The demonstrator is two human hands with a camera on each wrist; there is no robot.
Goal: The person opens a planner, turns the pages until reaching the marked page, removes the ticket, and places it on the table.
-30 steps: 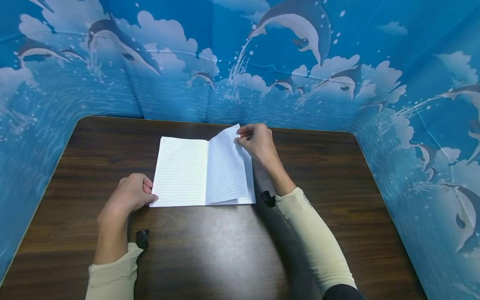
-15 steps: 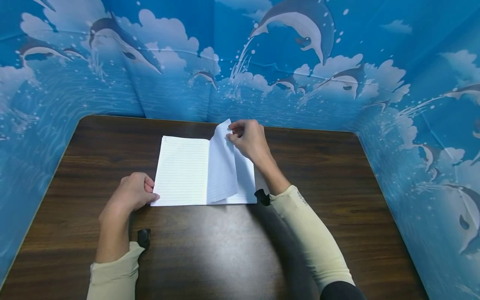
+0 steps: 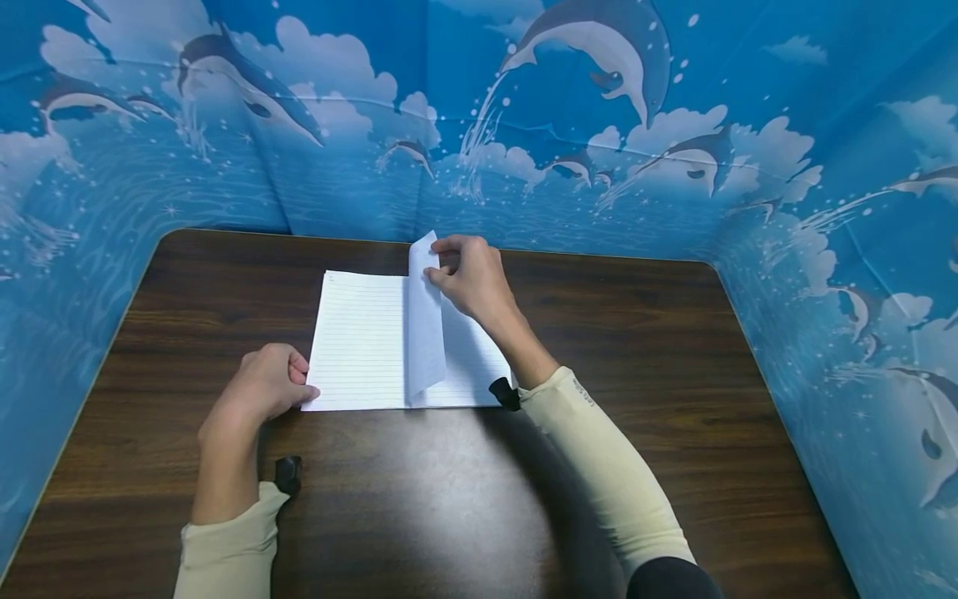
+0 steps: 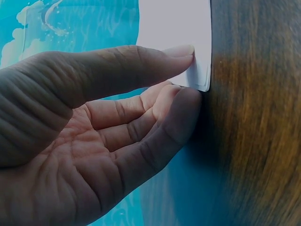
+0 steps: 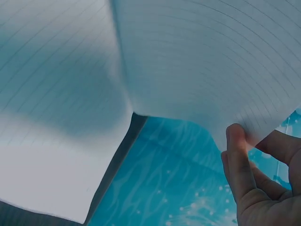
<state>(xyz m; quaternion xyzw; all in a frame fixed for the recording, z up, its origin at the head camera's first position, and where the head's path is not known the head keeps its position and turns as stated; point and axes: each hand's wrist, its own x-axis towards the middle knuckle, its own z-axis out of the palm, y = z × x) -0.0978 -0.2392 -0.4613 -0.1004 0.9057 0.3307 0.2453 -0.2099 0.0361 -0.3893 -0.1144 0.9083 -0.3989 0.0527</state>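
An open lined notebook (image 3: 361, 343) lies flat on the brown wooden table. At its lower left corner, my left hand (image 3: 260, 388) pinches the edge. The left wrist view shows the thumb over the corner of the notebook (image 4: 181, 21) and curled fingers against its edge. My right hand (image 3: 473, 279) grips one page (image 3: 426, 329) by its top outer corner, and that page stands raised near the spine. In the right wrist view the lifted page (image 5: 202, 66) curves, with its corner between thumb and fingers. Beneath it, the right-hand page (image 3: 475, 358) lies partly in shadow.
The dark wood table (image 3: 636, 399) extends around the notebook on all sides. A blue curtain (image 3: 359, 200) printed with dolphins hangs behind the table and along its sides. Black wrist mounts (image 3: 288, 475) sit on both forearms.
My right hand has moved left with the page, which has gone from lying low on the right to standing upright near the spine. My left hand stays at the corner.
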